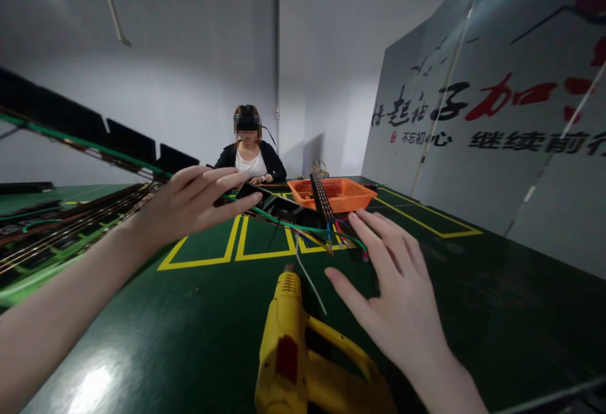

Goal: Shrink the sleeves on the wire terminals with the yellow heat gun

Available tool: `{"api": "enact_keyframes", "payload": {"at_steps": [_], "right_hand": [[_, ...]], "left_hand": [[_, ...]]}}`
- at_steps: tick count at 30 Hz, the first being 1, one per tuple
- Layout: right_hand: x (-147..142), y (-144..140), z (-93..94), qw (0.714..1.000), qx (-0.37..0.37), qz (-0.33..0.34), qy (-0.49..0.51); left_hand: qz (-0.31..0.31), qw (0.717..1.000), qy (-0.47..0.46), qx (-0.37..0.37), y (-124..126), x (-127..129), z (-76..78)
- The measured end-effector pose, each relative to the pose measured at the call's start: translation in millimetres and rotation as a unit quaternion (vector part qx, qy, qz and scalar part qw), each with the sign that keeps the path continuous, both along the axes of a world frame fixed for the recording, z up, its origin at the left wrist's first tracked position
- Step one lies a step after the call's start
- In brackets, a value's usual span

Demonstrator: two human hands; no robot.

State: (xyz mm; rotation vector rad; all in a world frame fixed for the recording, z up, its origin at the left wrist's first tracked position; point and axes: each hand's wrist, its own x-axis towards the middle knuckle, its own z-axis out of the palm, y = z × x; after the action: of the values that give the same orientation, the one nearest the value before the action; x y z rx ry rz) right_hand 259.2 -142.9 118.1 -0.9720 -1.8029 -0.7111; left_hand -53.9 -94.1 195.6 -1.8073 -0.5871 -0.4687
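My left hand (194,202) is stretched forward above the green table (189,319), fingers spread, holding nothing; its fingertips point toward a bundle of coloured wires (312,232) and a black part at the table's middle. My right hand (395,294) hovers open, palm down, just right of a yellow heat gun (296,351) that lies on the table with its nozzle pointing away from me. Neither hand touches the gun or the wires. A white wire end lies beside the gun's nozzle.
An orange plastic basket (350,194) sits beyond the wires with a long black strip across it. A person in a dark jacket (250,158) sits at the far end. Racks of wire harnesses (71,218) fill the left side. A grey panel (497,142) stands on the right.
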Motion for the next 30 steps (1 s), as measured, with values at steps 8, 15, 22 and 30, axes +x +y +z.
{"api": "enact_keyframes", "payload": {"at_steps": [8,15,22,30], "right_hand": [[12.9,22.0,19.6,0.941,-0.234,0.207,0.134],[48.3,49.5,5.7,0.851,-0.324,0.230,0.343],[76.7,86.5,-40.3,0.750,-0.362,0.161,0.530],[101.2,174.2,-41.7,0.672,-0.393,0.088,0.621]], "left_hand": [[-0.060,0.992,0.008,-0.108,-4.7,60.4,61.3],[-0.128,0.992,-0.012,0.006,46.8,119.4,36.9],[-0.180,0.950,-0.222,-0.127,72.9,184.7,-25.0],[-0.188,0.844,-0.186,-0.466,10.6,104.0,-156.2]]}}
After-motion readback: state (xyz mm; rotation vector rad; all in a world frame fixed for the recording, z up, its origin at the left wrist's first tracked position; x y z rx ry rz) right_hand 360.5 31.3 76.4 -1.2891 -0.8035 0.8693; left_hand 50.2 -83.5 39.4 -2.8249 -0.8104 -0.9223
